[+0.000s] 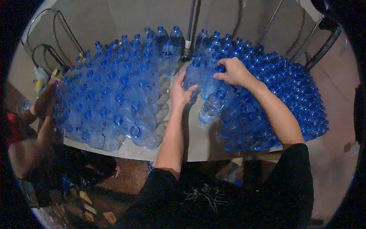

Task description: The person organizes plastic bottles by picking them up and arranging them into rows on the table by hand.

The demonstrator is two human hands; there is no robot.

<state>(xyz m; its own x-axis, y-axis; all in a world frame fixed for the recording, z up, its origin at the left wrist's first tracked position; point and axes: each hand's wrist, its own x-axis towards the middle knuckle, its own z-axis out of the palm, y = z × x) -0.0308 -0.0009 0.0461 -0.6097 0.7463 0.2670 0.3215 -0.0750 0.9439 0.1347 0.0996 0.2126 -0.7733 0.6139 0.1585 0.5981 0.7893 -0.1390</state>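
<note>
Near the middle of the table, my left hand point(182, 91) is wrapped round a clear bluish plastic bottle point(192, 74), which stands upright or nearly so. My right hand point(234, 71) is just to the right, thumb and fingers pinched at the blue top of another plastic bottle point(220, 69). Whether that top is a cap or a bare neck is hard to make out. A bottle point(212, 107) with a blue top stands below my right hand. Many similar bottles crowd round both hands.
Large groups of bottles cover the table's left point(110, 87) and right point(278, 99). The pale table point(196, 147) shows between them. Another person's arm point(44, 101) reaches in at the far left. A thin pole point(188, 36) rises behind the table, and a bent metal frame point(63, 21) stands back left.
</note>
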